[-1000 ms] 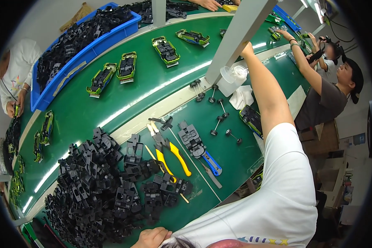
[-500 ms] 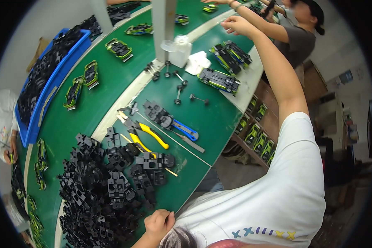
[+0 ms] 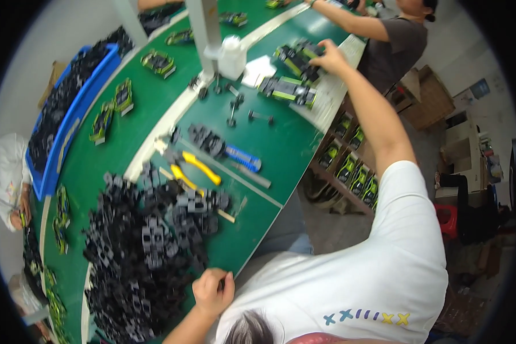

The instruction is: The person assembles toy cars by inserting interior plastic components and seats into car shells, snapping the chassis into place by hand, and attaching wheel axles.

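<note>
my r hand point(image 3: 331, 59) is stretched way up & right of the pliers point(image 3: 198, 164), thumb & forefinger part-spread w/ a gap btwn them, right at the edge of the rear car base point(image 3: 308, 49), black w/ green trim; bit blurry, so i can't make out if they've got hold of it or just touch it. 2 more sit next to it, also up & right of the pliers: the mid car base point(image 3: 293, 61) & the near car base point(image 3: 286, 90). my l hand point(image 3: 213, 292) is below the pliers, nr the table edge, fingers loosely curled in; the inside's hidden, so can't make out if it has anything. big heap of black parts point(image 3: 135, 264) is below & left of the pliers, close to my l hand. just above & right of the pliers: a loose black chassis point(image 3: 206, 140) & a blue utility knife point(image 3: 242, 157). farther up from the pliers: wheel axles point(image 3: 261, 117), then a white bottle point(image 3: 233, 59) w/ a white cloth point(image 3: 258, 71) beside it. left of the pliers, past the heap & up a bit: green-trimmed car bodies point(image 3: 123, 96) on the belt, & a blue bin point(image 3: 60, 146) full of black bits. co-worker in a dark tee point(image 3: 404, 49) is up & far right of the pliers.
</note>
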`<state>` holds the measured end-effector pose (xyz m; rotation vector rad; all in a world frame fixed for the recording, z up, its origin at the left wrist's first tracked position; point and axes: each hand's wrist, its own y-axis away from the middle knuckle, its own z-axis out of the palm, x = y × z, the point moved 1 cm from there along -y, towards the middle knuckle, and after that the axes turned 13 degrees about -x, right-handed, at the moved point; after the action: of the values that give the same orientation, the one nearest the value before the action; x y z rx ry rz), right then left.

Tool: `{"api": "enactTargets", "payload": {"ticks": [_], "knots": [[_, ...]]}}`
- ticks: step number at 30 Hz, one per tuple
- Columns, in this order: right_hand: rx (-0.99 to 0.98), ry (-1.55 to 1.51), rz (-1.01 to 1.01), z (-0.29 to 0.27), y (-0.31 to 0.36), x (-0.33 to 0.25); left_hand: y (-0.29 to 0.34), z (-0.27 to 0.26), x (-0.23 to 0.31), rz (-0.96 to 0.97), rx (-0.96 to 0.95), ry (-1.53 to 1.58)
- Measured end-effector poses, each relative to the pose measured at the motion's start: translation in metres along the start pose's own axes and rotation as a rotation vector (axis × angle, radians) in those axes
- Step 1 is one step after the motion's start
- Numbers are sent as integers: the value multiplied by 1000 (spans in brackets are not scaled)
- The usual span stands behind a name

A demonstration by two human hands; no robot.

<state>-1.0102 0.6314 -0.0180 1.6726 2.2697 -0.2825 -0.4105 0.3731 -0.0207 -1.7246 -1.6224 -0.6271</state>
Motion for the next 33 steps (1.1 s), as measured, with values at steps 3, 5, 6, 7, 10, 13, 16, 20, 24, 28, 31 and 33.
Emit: {"api": "enactTargets", "payload": {"ticks": [3,5,6,7,10,13,16,20,24,28,31,33], "knots": [[81,-214,-71,-34,-3,41,-13,4,5,77,6,56],[184,-190,-182,-78,37,35,-19,6,7,100,7,71],[177,-186,-333,-101,57,29,-23,8,6,134,7,96],[146,-192,-319,-135,85,38,-26,6,10,119,-21,108],[-100,-359,-631,-115,224,-122,-23,-3,7,49,-45,111],[-182,-283,-812,-66,325,-183,-8,-8,0,-35,-104,353],[-484,-117,-1243,-36,374,-216,8,1,-1,-89,-218,1146],[-716,-9,-1183,-12,396,-210,-16,34,-5,-51,-122,1368],[-752,185,-1256,-4,400,-243,-29,35,-13,-66,-295,1331],[-796,261,-1265,-2,395,-262,-22,21,-14,-42,-395,1380],[-923,58,-1071,-11,383,-257,-29,28,-17,-58,-360,1506],[-801,49,-1102,-16,387,-258,-35,32,-20,-95,-331,1603]]}}
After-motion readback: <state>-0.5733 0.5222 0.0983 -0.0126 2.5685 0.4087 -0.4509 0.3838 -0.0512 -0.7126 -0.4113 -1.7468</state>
